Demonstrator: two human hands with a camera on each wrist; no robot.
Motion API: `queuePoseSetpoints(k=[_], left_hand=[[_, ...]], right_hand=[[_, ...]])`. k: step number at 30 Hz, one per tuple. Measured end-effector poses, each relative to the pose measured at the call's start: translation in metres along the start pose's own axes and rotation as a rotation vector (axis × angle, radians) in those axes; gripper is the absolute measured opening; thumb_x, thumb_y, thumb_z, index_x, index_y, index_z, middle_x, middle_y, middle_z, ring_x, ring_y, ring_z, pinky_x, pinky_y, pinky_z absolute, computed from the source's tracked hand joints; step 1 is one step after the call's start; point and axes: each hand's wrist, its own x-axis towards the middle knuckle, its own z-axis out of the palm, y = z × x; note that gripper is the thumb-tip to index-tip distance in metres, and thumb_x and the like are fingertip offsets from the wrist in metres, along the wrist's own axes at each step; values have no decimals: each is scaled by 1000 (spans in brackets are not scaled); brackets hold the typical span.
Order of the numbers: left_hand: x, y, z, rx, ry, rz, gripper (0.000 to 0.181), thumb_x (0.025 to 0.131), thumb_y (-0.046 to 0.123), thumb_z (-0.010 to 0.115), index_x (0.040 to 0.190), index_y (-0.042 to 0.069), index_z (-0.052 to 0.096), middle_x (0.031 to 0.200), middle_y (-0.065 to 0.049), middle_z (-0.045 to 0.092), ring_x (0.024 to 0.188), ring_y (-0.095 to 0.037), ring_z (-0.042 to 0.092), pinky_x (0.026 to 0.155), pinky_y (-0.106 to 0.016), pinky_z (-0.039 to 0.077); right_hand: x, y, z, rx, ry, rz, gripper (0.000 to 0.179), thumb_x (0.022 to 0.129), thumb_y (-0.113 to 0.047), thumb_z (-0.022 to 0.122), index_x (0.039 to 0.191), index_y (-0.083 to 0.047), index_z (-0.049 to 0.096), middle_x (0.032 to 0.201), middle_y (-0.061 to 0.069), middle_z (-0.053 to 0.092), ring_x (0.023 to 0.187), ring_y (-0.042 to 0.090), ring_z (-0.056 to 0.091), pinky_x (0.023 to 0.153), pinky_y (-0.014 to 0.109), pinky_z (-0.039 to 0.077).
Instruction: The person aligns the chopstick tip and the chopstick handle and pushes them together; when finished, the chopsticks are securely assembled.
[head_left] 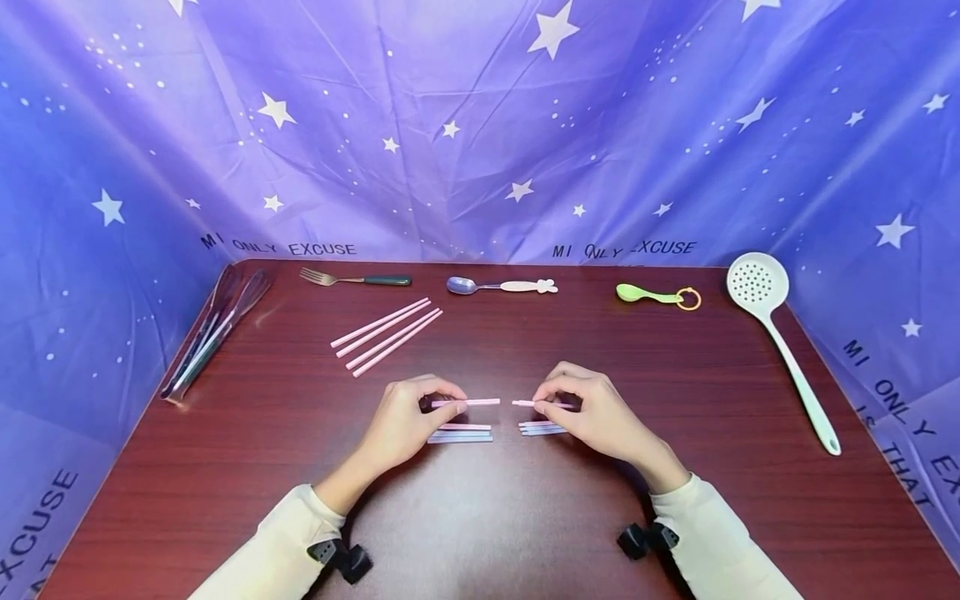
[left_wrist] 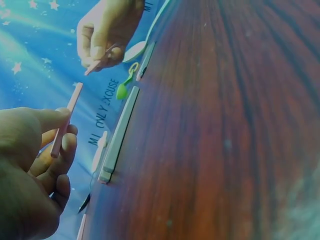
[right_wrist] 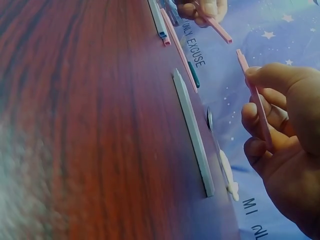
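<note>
In the head view my left hand (head_left: pixel 416 417) pinches a pink chopstick half (head_left: pixel 483 402) between thumb and fingers. Its end facing the other piece is square and hollow in the right wrist view. My right hand (head_left: pixel 592 408) pinches a second pink chopstick half (right_wrist: pixel 259 107), whose narrower stepped tip points at that hollow end. A small gap separates the two ends, roughly in line, above the table. Beneath my left hand lie pink and blue-grey chopstick halves (head_left: pixel 468 439); a similar group (head_left: pixel 542 432) lies under my right, partly hidden by the fingers.
Several long pink chopsticks (head_left: pixel 378 335) lie at the left behind my hands. Along the back are a fork (head_left: pixel 360 278), a spoon (head_left: pixel 501 286) and a green measuring spoon (head_left: pixel 648 294). Tongs (head_left: pixel 210 342) lie far left, a white skimmer (head_left: pixel 783 346) far right. Starry cloth (head_left: pixel 450 192) borders the table.
</note>
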Motion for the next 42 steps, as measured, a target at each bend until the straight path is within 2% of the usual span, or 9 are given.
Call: queuePoseSetpoints(k=[6, 17, 21, 26, 33, 42], left_hand=[[-2, 3, 2, -15, -7, -8, 8, 88, 19, 83, 92, 25, 80, 88, 12, 75, 74, -3, 60, 68, -21, 46], [-4, 3, 4, -23, -6, -1, 9, 87, 19, 84, 92, 25, 80, 87, 12, 75, 70, -3, 55, 63, -20, 41], [-4, 4, 5, -23, -13, 3, 8, 87, 19, 83, 92, 24, 80, 88, 12, 75, 72, -3, 58, 65, -20, 43], [-5, 4, 6, -28, -19, 4, 6, 88, 19, 83, 92, 22, 80, 88, 12, 75, 75, -3, 60, 68, -21, 45], [-5, 4, 7, -32, -20, 8, 8, 88, 19, 83, 92, 25, 79, 88, 13, 75, 75, -2, 61, 69, -20, 46], [-6, 5, 8, -21, -14, -10, 8, 88, 21, 83, 91, 26, 79, 87, 13, 75, 70, 0, 58, 66, -20, 46]], right_hand=[[0, -1, 2, 13, -5, -8, 14, 89, -8, 80, 91, -21, 76, 90, -13, 66, 79, 4, 60, 65, 20, 49], [1, -4, 5, 6, -8, -28, 14, 90, -7, 78, 90, -20, 75, 91, -13, 65, 79, 4, 58, 64, 20, 47], [1, -4, 6, 2, -8, -27, 11, 90, -7, 78, 90, -18, 76, 91, -12, 66, 79, 4, 58, 64, 18, 46], [1, -6, 7, 13, -9, -33, 16, 89, -6, 79, 91, -21, 75, 91, -12, 66, 80, 4, 59, 64, 19, 48], [0, -7, 8, 16, -13, -38, 16, 89, -5, 79, 91, -20, 75, 91, -12, 66, 83, 4, 60, 69, 20, 52], [0, -5, 13, -1, 7, -38, 16, 90, -5, 77, 91, -21, 73, 89, -12, 63, 80, 3, 58, 66, 19, 48]])
